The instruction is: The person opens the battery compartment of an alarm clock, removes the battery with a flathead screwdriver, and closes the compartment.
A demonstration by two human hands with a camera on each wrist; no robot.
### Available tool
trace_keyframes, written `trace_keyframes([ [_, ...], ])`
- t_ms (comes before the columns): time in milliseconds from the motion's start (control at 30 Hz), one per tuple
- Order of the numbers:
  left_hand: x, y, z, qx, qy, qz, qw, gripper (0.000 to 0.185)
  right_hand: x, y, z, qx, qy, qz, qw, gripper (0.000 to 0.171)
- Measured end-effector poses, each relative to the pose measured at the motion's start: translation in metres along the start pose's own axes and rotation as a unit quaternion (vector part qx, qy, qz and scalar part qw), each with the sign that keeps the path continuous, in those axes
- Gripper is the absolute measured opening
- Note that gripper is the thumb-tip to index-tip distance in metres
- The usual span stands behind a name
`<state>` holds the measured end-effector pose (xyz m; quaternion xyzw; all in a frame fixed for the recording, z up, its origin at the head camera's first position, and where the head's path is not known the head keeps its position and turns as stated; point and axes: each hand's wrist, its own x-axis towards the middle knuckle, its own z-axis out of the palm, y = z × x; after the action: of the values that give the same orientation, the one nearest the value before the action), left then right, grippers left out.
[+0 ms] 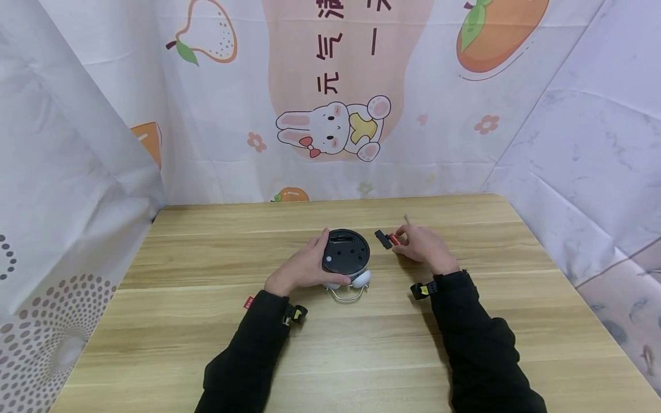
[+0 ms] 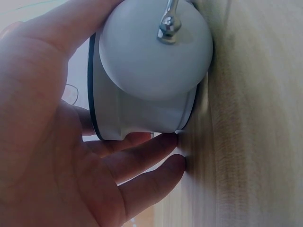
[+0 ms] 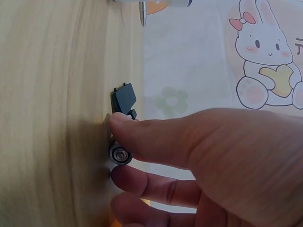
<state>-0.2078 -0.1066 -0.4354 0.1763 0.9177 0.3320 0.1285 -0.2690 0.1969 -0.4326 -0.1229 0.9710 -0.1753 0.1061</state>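
Table [image 1: 206,321]: light wood-grain top, smooth, low sheen. Clock [image 1: 345,252]: back plate black plastic, matt; body white plastic, smooth and faintly glossy in the left wrist view. Bell [image 2: 156,49] white, rounded, satin, with a polished metal fitting. Handle [image 1: 347,296] at the clock's 6 o'clock: thin bright wire. Cover [image 1: 383,238]: dark matt plastic. Battery [image 3: 120,154]: shiny metal end cap, red glossy jacket. Backdrop [image 1: 330,115]: printed cloth, creased, matt. Sleeves [image 1: 248,350]: black fabric.
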Motion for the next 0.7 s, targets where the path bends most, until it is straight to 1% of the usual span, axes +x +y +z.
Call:
trace_keyframes([
  [300,-0.0004,-0.0005,0.0007,-0.001,0.003,0.001,1.0,0.131,-0.0011,-0.0018,-0.0029,0.007,0.008,-0.005,1.0,0.042],
  [400,-0.0002,-0.0005,0.0005,-0.001,0.001,-0.001,1.0,0.131,-0.0002,-0.0034,-0.0041,0.014,0.018,-0.006,1.0,0.041],
  [467,0.0001,-0.0006,0.0006,0.0,0.001,-0.002,1.0,0.131,0.0008,-0.0045,-0.0049,0.018,0.03,-0.017,0.999,0.04],
  [533,0.0005,-0.0009,0.0007,0.001,0.0,-0.003,1.0,0.131,0.0019,-0.0056,-0.0048,0.021,0.048,-0.036,0.998,0.04],
  [600,0.0008,-0.0012,0.0008,0.002,0.0,-0.003,1.0,0.132,0.0031,-0.0064,-0.0041,0.015,0.069,-0.069,0.995,0.041],
  [700,0.0011,-0.0012,0.0008,0.003,0.0,-0.004,1.0,0.132,0.0058,-0.0065,-0.0005,-0.004,0.094,-0.129,0.987,0.044],
])
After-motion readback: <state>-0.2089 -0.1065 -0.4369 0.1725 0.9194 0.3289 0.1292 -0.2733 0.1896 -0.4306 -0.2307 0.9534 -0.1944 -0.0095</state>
